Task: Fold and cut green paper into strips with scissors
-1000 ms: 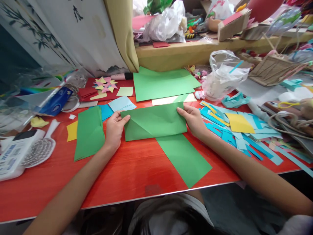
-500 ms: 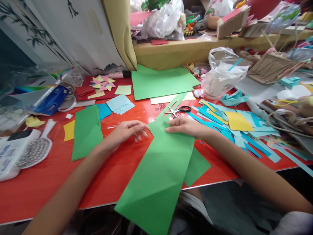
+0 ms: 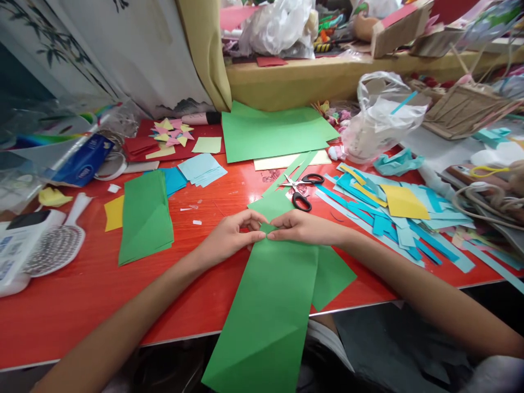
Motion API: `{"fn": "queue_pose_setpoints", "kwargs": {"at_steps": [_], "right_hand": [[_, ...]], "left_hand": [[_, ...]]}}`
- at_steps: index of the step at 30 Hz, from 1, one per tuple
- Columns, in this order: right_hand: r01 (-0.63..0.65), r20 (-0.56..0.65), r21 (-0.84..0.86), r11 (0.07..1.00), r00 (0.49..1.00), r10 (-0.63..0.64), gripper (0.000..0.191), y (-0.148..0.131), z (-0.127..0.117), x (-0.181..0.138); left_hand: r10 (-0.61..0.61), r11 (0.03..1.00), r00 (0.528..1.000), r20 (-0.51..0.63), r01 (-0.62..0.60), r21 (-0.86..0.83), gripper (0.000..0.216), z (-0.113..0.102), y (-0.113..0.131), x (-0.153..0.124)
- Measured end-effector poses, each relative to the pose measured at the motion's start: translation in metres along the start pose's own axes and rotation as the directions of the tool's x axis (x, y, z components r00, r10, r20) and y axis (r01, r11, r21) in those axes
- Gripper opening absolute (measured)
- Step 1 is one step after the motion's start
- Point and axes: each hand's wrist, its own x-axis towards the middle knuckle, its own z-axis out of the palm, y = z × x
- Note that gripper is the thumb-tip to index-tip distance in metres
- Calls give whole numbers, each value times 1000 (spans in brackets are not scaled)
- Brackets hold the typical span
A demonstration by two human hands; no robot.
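Note:
A long green paper sheet [image 3: 270,305] hangs over the table's front edge, its upper end between my two hands. My left hand [image 3: 239,232] pinches that end near its left corner, thumb and fingers together. Right beside it, my right hand [image 3: 297,226] grips the same end, the fingertips of both hands almost touching. Under the sheet lie more green pieces, one green piece [image 3: 331,278] sticking out to the right. Scissors [image 3: 302,202] with black handles rest just beyond my right hand, blades spread, beside thin green strips [image 3: 289,172].
A stack of green rectangles [image 3: 145,218] lies at left, near a hairbrush [image 3: 57,240] and light-blue squares [image 3: 202,170]. Blue strips [image 3: 368,213] and a yellow square [image 3: 405,202] are heaped at right. Large green sheets [image 3: 274,131] and a plastic bag with a cup [image 3: 368,128] stand behind.
My left hand has moved right and closed on the sheet's upper end. My right hand has come slightly down and left to meet it, uncovering the scissors' lower handle.

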Motion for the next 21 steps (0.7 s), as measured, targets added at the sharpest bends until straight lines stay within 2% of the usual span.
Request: {"fn": "queue_pose_setpoints", "kwargs": {"at_steps": [8, 12, 18, 21], "right_hand": [[40, -20, 2, 999, 999, -40, 31, 4, -6, 1], [77, -41, -19, 997, 996, -78, 31, 2, -10, -1], [63, -40, -57, 996, 997, -65, 28, 4, -6, -1], [45, -69, -25, 999, 997, -47, 30, 3, -4, 0]], "left_hand": [[6, 1000, 999, -34, -5, 31, 25, -2, 5, 0], [-59, 998, 997, -47, 57, -37, 23, -5, 6, 1], [-111, 990, 994, -3, 111, -84, 18, -2, 4, 2], [-92, 994, 995, -44, 89, -56, 20, -1, 2, 1]]}}
